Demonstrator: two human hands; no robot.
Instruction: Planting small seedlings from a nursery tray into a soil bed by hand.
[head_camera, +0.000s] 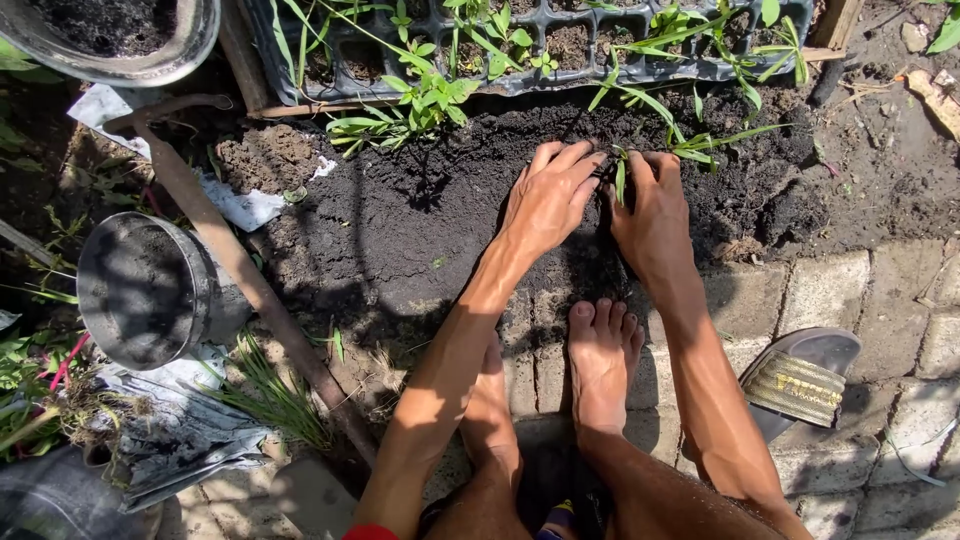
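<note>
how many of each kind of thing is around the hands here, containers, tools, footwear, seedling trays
Round soil-filled containers: 2, a grey metal bucket lying on its side and a pale round basin
Long rusty metal-handled tools: 1
Grey slide sandals with a gold strap: 1
Black plastic seedling trays: 1
Small green seedlings between the left hand and right hand: 1
Total: 6
</note>
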